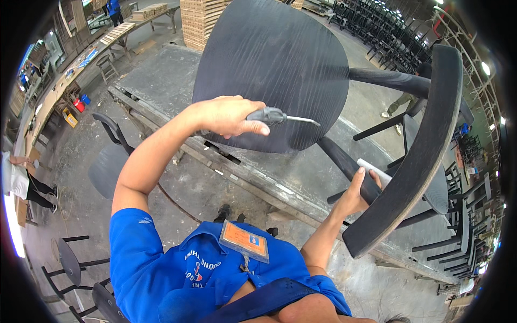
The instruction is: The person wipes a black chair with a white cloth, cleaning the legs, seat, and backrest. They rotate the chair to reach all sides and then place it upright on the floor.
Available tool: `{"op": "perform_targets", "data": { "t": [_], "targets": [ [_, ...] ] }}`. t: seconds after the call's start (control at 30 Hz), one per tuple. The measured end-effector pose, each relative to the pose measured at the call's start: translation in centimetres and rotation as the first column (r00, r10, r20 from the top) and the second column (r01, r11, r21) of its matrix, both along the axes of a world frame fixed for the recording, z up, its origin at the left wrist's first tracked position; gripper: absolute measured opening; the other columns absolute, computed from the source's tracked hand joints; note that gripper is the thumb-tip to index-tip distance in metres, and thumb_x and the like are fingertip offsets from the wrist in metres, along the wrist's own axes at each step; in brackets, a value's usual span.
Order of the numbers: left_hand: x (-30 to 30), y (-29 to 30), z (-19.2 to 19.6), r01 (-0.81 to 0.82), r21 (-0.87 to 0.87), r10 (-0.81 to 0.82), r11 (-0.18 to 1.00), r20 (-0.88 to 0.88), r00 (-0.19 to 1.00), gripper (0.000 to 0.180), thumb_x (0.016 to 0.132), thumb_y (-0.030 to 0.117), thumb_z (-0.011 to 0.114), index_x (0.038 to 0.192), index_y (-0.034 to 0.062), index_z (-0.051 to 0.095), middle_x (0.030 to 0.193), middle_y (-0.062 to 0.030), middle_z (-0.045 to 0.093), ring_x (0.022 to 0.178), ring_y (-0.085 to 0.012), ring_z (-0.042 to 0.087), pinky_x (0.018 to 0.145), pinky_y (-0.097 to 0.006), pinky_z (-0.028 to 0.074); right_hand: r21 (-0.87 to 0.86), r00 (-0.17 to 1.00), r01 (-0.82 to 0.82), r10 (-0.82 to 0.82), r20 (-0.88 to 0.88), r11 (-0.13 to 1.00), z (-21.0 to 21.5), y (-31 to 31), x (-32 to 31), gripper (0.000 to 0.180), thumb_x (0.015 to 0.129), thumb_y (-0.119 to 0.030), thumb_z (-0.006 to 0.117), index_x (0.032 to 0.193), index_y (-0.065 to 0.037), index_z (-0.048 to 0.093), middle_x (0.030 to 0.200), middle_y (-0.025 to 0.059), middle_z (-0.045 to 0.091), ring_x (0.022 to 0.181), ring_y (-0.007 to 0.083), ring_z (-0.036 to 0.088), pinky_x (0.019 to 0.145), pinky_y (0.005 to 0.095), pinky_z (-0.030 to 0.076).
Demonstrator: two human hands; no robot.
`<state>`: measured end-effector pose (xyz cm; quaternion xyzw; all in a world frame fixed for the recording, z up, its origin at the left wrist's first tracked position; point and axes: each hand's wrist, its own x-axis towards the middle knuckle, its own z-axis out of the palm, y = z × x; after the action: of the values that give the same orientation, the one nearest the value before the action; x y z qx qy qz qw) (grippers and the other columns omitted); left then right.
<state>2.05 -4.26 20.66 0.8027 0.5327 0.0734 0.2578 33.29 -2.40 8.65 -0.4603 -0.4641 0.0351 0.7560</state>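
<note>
chair (pixel 280 70) lies tipped on bench (pixel 161 81), centre frame, seat facing up so nozzle reaches it | left hand (pixel 226 116) clenched on air gun (pixel 280 116), arm raised, tip at seat | right hand (pixel 358 191) grips chair leg (pixel 344 167) and a pale stick (pixel 377 172), centre right, steadying

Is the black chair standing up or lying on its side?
On its side. The chair lies on the bench, seat facing up at the camera, legs sticking out sideways.
</note>
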Motion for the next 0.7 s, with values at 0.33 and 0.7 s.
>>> {"op": "perform_targets", "data": {
  "t": [0.33,0.7],
  "targets": [
    [3.3,-3.7,1.3,0.302,0.115,-0.319,0.946,0.196,0.927,0.061,0.085,0.058,0.055,0.118,0.0071,0.05,0.078,-0.017,0.067,0.077,-0.0374,0.066,0.067,-0.046,0.051,0.016,0.993,-0.091,0.092,-0.079,0.996,1.4,0.4,-0.7,0.017,0.078,-0.005,0.073,0.087,0.003,0.06,0.081,0.0081,0.061,0.073,0.0146,0.058,0.067,0.0272,0.05],
    [4.8,-2.3,2.7,0.073,0.429,-0.202,0.9,0.264,0.943,0.063,0.085,0.06,0.054,0.123,0.0091,0.047,0.072,-0.0191,0.065,0.071,-0.0352,0.067,0.068,-0.045,0.052,0.014,0.993,-0.1,0.1,-0.058,0.995,0.4,-0.6,-1.2,0.015,0.081,-0.004,0.069,0.088,0.005,0.059,0.085,0.0095,0.061,0.074,0.0159,0.058,0.071,0.0287,0.05]
  ]
}}
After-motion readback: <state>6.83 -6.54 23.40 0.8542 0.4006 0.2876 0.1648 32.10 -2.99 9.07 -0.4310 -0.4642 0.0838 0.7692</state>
